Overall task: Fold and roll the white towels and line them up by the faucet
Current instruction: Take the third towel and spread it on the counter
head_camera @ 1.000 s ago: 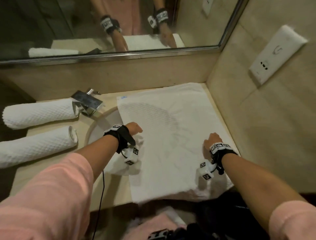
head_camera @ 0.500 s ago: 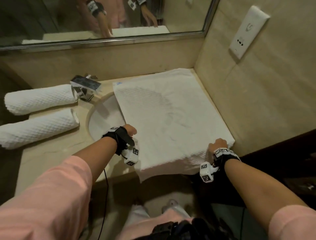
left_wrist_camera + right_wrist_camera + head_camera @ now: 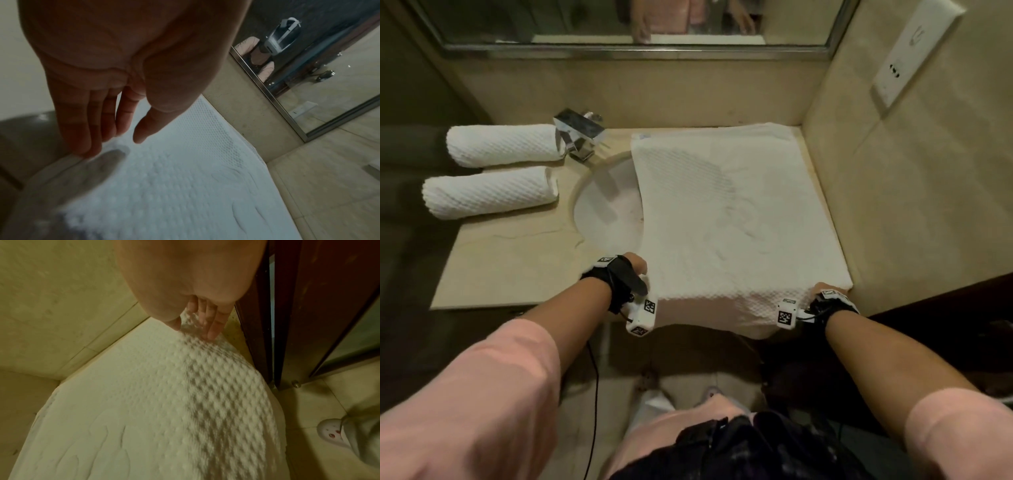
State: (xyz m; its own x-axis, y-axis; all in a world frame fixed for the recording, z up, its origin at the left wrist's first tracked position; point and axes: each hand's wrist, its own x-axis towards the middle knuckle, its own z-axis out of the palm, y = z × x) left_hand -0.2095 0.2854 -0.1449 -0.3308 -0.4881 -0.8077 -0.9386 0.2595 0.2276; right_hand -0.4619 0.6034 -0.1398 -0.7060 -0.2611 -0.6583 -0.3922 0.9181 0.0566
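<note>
Flat white towel (image 3: 726, 219) spread over counter (image 3: 510, 270), centre-right of head view, near edge drooping over front, left side overlapping sink basin (image 3: 607, 212). Left hand (image 3: 635, 265) at its lower-left edge, fingers (image 3: 82, 129) straight, tips on cloth. Right hand (image 3: 825, 289) at lower-right corner, fingers (image 3: 212, 327) extended on cloth. Two rolled towels (image 3: 503, 145) (image 3: 489, 192) upper left, farther one touching faucet (image 3: 580, 135). Mirror (image 3: 637, 24) along top.

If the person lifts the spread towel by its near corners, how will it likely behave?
Probably floppy: the flat towel already droops over the counter edge between the left hand and right hand. Its waffle texture likely grips rather than slides. The part over the sink would likely sag.
</note>
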